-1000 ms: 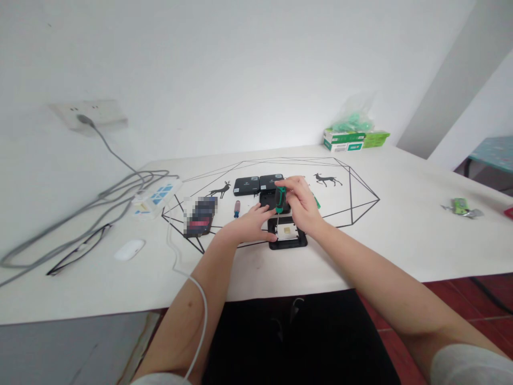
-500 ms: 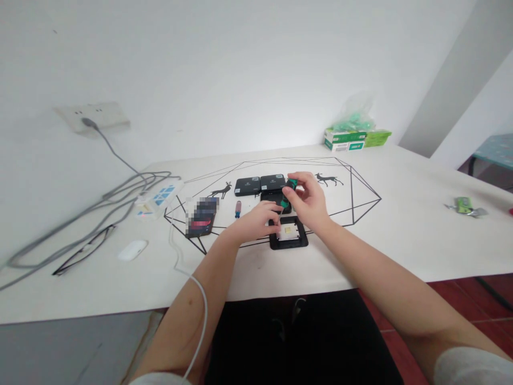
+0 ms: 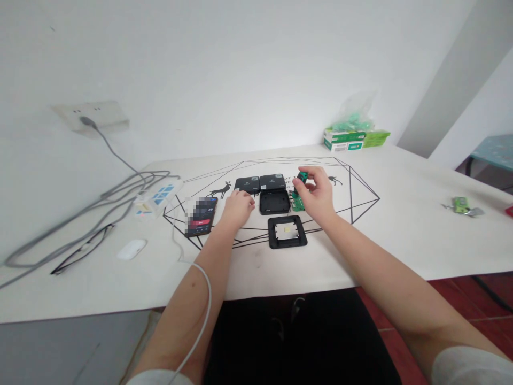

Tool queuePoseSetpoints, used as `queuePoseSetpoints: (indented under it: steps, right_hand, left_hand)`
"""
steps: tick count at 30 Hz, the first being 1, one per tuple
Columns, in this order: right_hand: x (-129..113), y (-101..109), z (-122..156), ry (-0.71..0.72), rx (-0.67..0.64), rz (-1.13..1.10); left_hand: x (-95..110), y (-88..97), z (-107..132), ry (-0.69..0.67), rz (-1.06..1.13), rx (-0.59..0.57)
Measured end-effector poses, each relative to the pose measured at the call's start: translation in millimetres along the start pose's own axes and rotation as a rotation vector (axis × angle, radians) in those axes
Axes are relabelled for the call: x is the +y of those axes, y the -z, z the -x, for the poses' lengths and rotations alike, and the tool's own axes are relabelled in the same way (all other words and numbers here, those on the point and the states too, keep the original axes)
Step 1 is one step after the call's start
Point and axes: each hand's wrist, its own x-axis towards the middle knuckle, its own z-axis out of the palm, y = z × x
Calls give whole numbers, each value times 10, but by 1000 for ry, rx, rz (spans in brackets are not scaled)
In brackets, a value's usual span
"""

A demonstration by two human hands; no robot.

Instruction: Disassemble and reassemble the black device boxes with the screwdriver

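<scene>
In my right hand point(image 3: 318, 192) is a screwdriver point(image 3: 300, 182) with a green and black handle, its thin shaft slanting down towards the open black case part point(image 3: 273, 246). That part lies flat near me, with a silvery metal plate point(image 3: 287, 231) inside it. My left hand point(image 3: 239, 207) is low over the table, left of an empty black case half point(image 3: 274, 203). Its fingers are curled together, and anything between them is hidden. A green circuit board point(image 3: 298, 203) lies partly behind the screwdriver and my right hand.
Two closed black boxes point(image 3: 272, 182) sit side by side behind the case half. To the left are a phone point(image 3: 201, 216), a white mouse point(image 3: 132, 249), glasses point(image 3: 82, 250) and a power strip point(image 3: 160, 198) with grey cables. Green boxes point(image 3: 344, 137) stand by the wall; keys point(image 3: 463, 206) lie right.
My left hand has moved left, from the case part to the spot where a small screwdriver was visible. My right hand has lifted the green screwdriver slightly away to the right, uncovering the metal plate.
</scene>
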Motion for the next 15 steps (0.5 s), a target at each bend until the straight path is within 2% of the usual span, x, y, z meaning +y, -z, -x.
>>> queuePoseSetpoints:
  steps: [3, 5, 7, 10, 12, 15]
  right_hand:
    - [4, 12, -16, 15, -7, 14]
    - [16, 22, -29, 16, -6, 28]
    - [29, 30, -39, 20, -10, 48]
    - [38, 29, -37, 34, -23, 81]
    - [30, 23, -25, 48, -37, 91]
    - [0, 18, -2, 66, -59, 80]
  left_hand:
    - [-4, 20, 15, 18, 28, 58]
    - [39, 46, 47, -23, 104, 68]
    - [137, 66, 102, -132, 203, 1]
    - [339, 73, 205, -289, 294, -215]
    - [451, 71, 261, -315, 300, -312]
    - [528, 84, 298, -305, 284, -355]
